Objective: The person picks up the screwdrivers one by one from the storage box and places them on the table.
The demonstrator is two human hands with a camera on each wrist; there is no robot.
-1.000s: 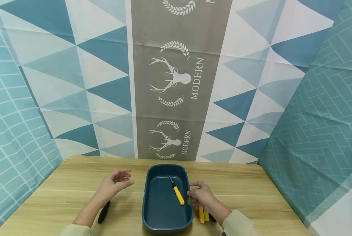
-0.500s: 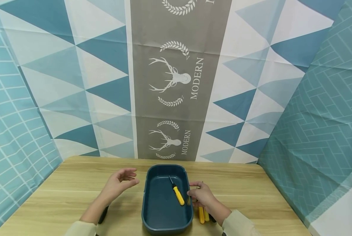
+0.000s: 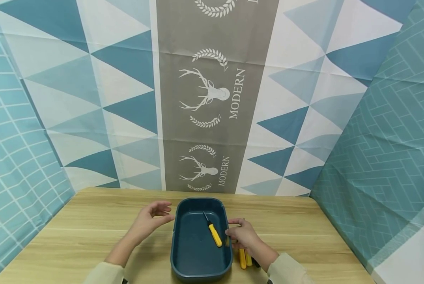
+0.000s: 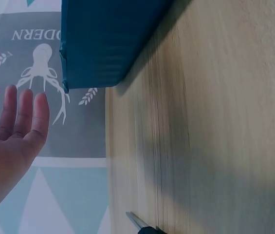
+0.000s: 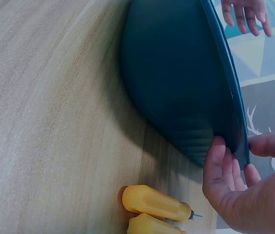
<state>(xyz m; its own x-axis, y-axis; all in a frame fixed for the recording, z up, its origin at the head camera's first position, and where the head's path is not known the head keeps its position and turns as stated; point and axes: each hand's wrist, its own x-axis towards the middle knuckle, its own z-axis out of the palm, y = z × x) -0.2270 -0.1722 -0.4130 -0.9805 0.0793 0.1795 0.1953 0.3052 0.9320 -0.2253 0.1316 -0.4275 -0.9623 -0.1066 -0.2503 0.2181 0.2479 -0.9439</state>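
A dark blue rectangular bin point(image 3: 194, 252) stands on the table, holding a screwdriver point(image 3: 215, 235) with a yellow handle. My right hand point(image 3: 246, 235) grips the bin's right rim; in the right wrist view the thumb lies over the rim and the fingers press the outer wall. On the other side, my left hand point(image 3: 148, 221) hovers by the left rim, its fingers relaxed and holding nothing. The left wrist view shows a gap between that hand point(image 4: 13, 131) and the bin point(image 4: 103, 48).
Beside my right hand lie screwdrivers with yellow handles point(image 3: 243, 258) and a black-ended tool point(image 3: 256, 263), partly hidden by the hand. Another tool with a metal shaft point(image 4: 136, 219) lies on the wooden table point(image 4: 225, 97) to the left. A patterned cloth wall point(image 3: 133, 165) closes off the back.
My left hand has moved rightward, closer to the bin's left rim. Its forearm now covers the black-handled tool in the head view. The right hand and the bin have stayed put.
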